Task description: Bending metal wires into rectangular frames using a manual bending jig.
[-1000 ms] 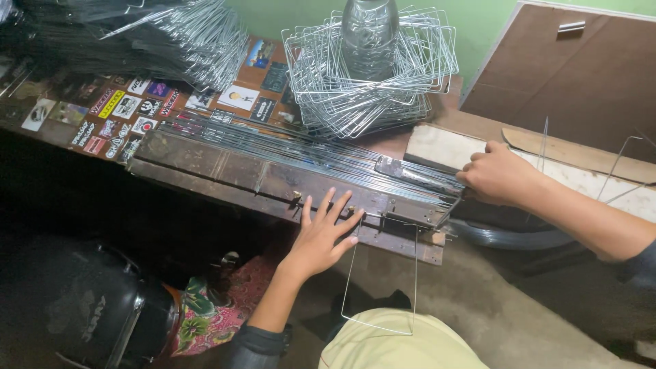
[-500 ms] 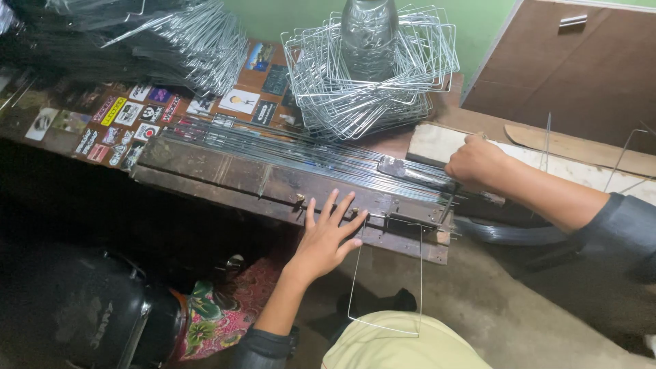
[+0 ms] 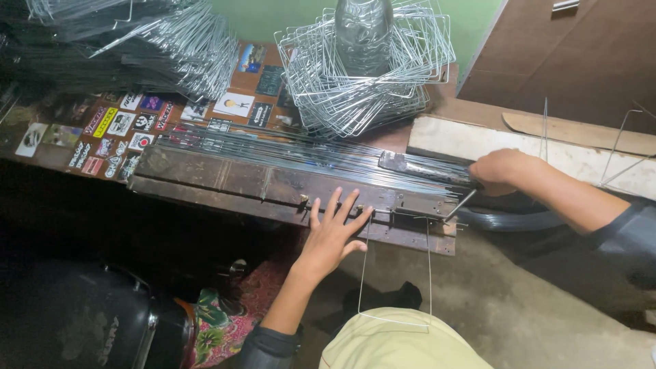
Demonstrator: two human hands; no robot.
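Note:
My left hand [image 3: 333, 236] lies flat with its fingers spread on the front edge of a long metal bending jig [image 3: 239, 188]. A thin wire bent into a U-shaped frame [image 3: 429, 273] hangs from the jig beside that hand, down to my lap. My right hand [image 3: 499, 171] is closed around a metal lever [image 3: 459, 203] at the jig's right end. A bundle of straight silver wires [image 3: 294, 154] lies along the jig's back.
A stack of bent wire frames [image 3: 410, 89] surrounds a plastic bottle [image 3: 362, 27] at the back. More wire is heaped at the top left [image 3: 137, 41]. Stickers [image 3: 116, 130] cover the bench. A white plank [image 3: 451, 140] and a brown board [image 3: 574, 61] lie to the right.
My right hand went a little left along the wires, then came back to the jig's right end. My left hand has stayed flat on the jig.

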